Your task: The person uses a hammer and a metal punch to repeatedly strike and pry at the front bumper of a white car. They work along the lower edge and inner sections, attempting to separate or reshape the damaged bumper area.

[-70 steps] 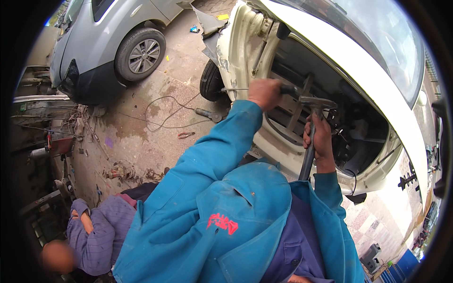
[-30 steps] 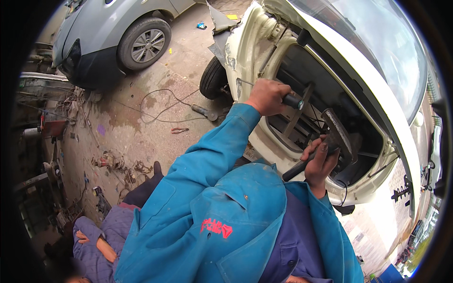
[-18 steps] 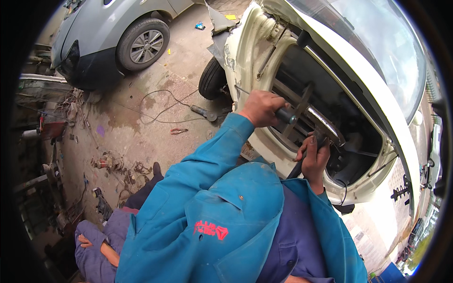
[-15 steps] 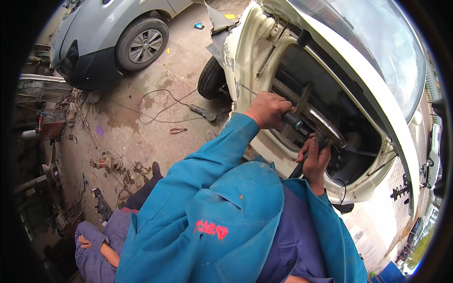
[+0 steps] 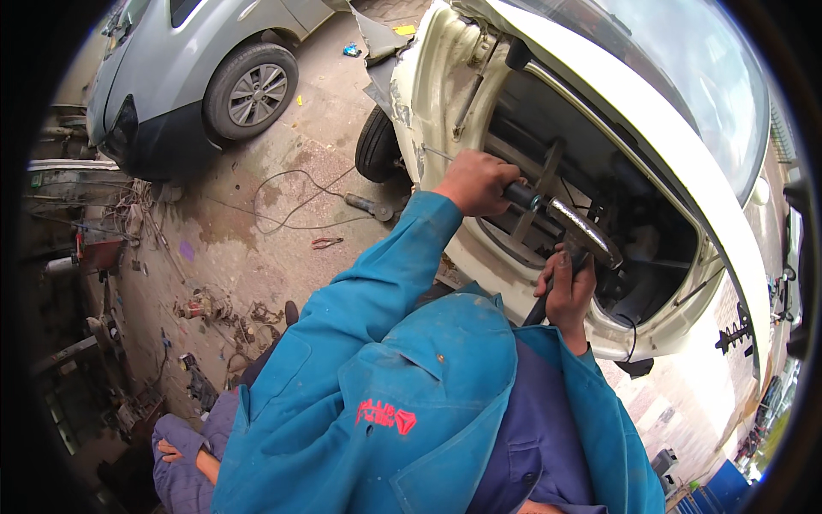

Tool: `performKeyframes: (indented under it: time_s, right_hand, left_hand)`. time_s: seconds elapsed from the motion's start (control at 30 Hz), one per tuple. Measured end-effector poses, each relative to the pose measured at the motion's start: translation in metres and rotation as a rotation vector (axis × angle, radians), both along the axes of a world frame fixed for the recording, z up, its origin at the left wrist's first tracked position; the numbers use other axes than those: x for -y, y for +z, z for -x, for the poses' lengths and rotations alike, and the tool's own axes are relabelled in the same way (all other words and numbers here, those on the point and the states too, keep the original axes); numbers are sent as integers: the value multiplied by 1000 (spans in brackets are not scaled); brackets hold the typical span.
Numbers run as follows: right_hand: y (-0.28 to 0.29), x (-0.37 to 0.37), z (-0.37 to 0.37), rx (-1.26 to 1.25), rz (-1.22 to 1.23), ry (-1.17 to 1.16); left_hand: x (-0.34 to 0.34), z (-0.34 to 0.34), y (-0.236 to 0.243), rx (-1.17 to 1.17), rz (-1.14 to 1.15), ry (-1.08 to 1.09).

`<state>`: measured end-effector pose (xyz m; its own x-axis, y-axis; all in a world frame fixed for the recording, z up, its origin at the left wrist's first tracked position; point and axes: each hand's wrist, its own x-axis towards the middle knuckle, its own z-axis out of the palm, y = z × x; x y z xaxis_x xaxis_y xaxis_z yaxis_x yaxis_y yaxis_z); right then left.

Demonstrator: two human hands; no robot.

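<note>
My left hand [image 5: 479, 182] is closed round the dark handle of a screwdriver [image 5: 521, 196]. Its thin metal shaft points left toward the torn, cream-painted edge of a car body [image 5: 428, 94]; the tip's contact is hard to make out. Lower and to the right, my right hand [image 5: 568, 287] wraps round the black handle of a hammer with a long, shiny, curved head [image 5: 585, 231]. One end of that head lies close to the screwdriver's butt; whether they touch I cannot tell. Both hands are over the car's open, dark compartment [image 5: 638, 184].
A grey car [image 5: 205, 51] stands at the upper left. On the stained floor lie a corded power tool [image 5: 370, 206] and pliers [image 5: 326, 243]. Metal parts [image 5: 205, 304] are scattered at left. Another person's purple quilted sleeve [image 5: 184, 480] shows at lower left. A raised cream panel [image 5: 651, 111] rises at right.
The screwdriver's butt and the hammer head are now more nearly in line and closer together. Both hands keep their grip, and the view has shifted slightly.
</note>
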<state>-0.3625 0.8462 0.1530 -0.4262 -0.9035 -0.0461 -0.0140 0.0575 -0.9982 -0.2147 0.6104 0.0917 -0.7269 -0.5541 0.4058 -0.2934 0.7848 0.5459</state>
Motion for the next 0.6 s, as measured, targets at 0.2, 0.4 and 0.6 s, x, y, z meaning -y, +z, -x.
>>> performKeyframes:
  time_s: [0.2, 0.4, 0.6]
  right_hand:
    - [-6, 8, -12, 42, 16, -58]
    - [6, 1, -10, 107, 28, -120]
    - [-8, 3, -21, 21, 175, -240]
  left_hand:
    - [5, 3, -3, -9, -31, 18]
    - [8, 6, -4, 34, -51, 10]
    - [8, 4, -6, 43, -32, -11]
